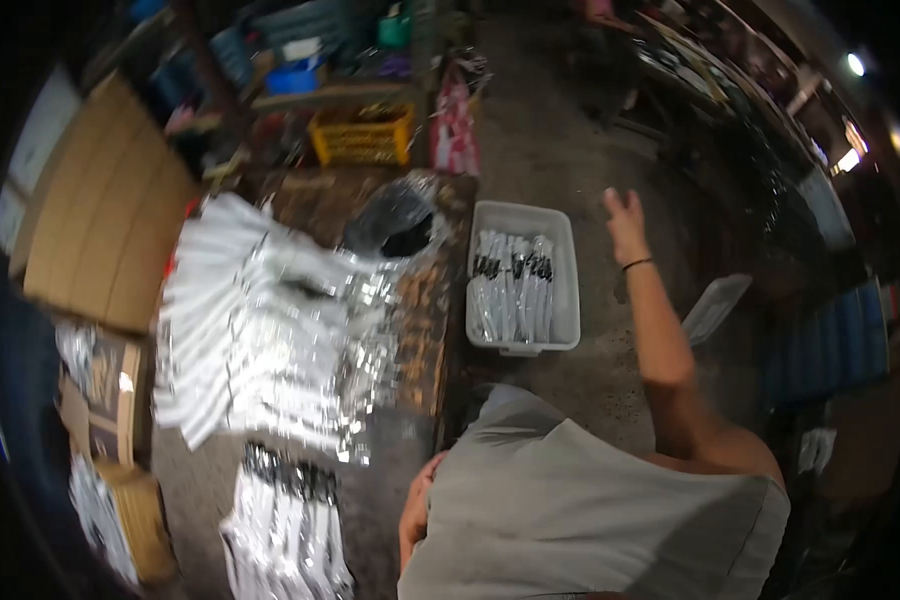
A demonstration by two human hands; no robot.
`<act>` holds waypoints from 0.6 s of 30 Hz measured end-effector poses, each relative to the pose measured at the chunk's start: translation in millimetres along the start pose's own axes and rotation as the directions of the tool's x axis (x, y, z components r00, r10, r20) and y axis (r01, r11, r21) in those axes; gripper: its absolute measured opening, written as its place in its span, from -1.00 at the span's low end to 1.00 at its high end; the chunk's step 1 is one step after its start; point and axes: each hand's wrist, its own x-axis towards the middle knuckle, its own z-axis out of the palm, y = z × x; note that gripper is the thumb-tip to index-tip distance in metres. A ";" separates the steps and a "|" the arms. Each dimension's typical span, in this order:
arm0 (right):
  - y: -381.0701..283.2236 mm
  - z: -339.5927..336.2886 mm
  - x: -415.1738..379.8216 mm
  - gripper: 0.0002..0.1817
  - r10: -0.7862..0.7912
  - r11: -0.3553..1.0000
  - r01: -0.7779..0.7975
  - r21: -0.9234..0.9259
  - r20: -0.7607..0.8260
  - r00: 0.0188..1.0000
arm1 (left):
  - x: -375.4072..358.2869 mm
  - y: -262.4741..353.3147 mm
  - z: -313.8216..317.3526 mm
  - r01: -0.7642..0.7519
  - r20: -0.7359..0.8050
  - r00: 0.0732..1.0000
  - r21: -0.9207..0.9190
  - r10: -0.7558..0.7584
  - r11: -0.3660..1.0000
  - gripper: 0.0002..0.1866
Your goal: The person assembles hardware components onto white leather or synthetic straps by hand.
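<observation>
From the middle of the view, a dark table (405, 430) fills much of the side between seven and eleven o'clock. Shiny, plastic-wrapped white packets (260, 330) lie across it in overlapping rows at nine o'clock. A tall cardboard box (110, 210) stands beyond them at ten o'clock. A white tub (573, 290) sits near the middle at three o'clock, beside the table's edge, with black-banded packets (515, 295) lined up inside. Another bundle of white packets (285, 530) with black ends lies at seven o'clock. At eleven o'clock is a yellow crate (360, 145). The person's right hand (627, 228) hangs in the air at two o'clock, fingers spread, just beside the tub. The left hand (416, 505), near six o'clock, seems to be by the table's edge; the shirt partly covers it, so its grip cannot be told.
</observation>
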 end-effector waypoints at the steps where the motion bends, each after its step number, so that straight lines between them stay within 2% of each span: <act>1: -12.5 -27.4 33.3 -0.01 -0.010 0.996 -0.001 -0.093 -0.112 0.994 | 17.2 10.7 6.7 -0.007 0.034 0.999 -0.018 0.007 1.000 -0.23; 3: -24.0 -107.8 117.7 -0.04 -0.094 0.951 0.002 -0.309 -0.285 0.954 | 48.8 27.6 23.1 -0.005 0.093 0.996 -0.071 0.011 0.997 -0.18; 4: -28.7 -153.5 151.0 -0.06 -0.130 0.948 0.015 -0.318 -0.343 0.930 | 61.9 35.9 29.1 0.004 0.119 0.993 -0.100 0.008 0.995 -0.16; 5: -12.8 -227.5 212.1 -0.11 -0.226 0.861 0.017 -0.509 -0.352 0.908 | 74.9 46.0 33.2 0.013 0.142 0.990 -0.132 0.006 0.991 -0.13; 6: -14.6 -283.0 244.2 -0.20 -0.290 0.808 -0.070 -0.584 -0.499 0.817 | 84.8 57.4 38.1 0.053 0.159 0.987 -0.117 -0.034 0.992 -0.18; 7: -13.3 -363.2 285.6 -0.18 -0.373 0.637 -0.180 -0.750 -0.504 0.779 | 94.7 68.8 45.1 0.090 0.172 0.982 -0.109 -0.071 0.990 -0.22; 8: -81.8 -353.3 241.0 -0.08 -0.336 0.368 -0.469 -0.803 -0.585 0.739 | 105.0 76.9 51.6 0.122 0.182 0.978 -0.105 -0.101 0.987 -0.26; 9: -77.5 -438.5 291.3 0.05 -0.382 0.346 -0.591 -0.729 -0.685 0.620 | 116.5 81.5 56.1 0.127 0.196 0.974 -0.073 -0.110 0.989 -0.25; 10: -115.5 -465.1 285.1 0.05 -0.371 0.437 -0.569 -0.697 -0.716 0.592 | 129.0 85.1 58.9 0.128 0.204 0.972 -0.041 -0.117 0.991 -0.23; 11: -142.4 -499.7 297.6 0.09 -0.449 0.470 -0.572 -0.672 -0.740 0.500 | 138.3 86.7 60.3 0.135 0.209 0.969 -0.008 -0.131 0.991 -0.22; 13: -220.8 -544.3 323.1 0.06 -0.553 0.602 -0.452 -0.658 -0.752 0.359 | 164.4 80.7 62.4 0.087 0.269 0.958 0.052 -0.098 0.995 -0.24; 14: -254.6 -539.9 326.0 -0.01 -0.628 0.604 -0.349 -0.716 -0.698 0.345 | 166.5 77.4 63.1 0.072 0.260 0.962 0.065 -0.086 0.995 -0.24; 15: -269.9 -495.8 325.8 -0.07 -0.698 0.555 -0.234 -0.798 -0.600 0.392 | 169.3 88.4 70.0 0.056 0.297 0.952 0.096 -0.082 0.994 -0.25; 16: -278.2 -435.4 321.9 -0.13 -0.753 0.492 -0.088 -0.866 -0.475 0.455 | 175.0 97.8 72.5 0.044 0.310 0.948 0.119 -0.080 0.992 -0.26; 18: -282.9 -304.2 306.5 -0.26 -0.803 0.389 0.251 -0.886 -0.193 0.564 | 189.5 93.5 71.8 -0.029 0.377 0.926 0.092 -0.008 0.995 -0.29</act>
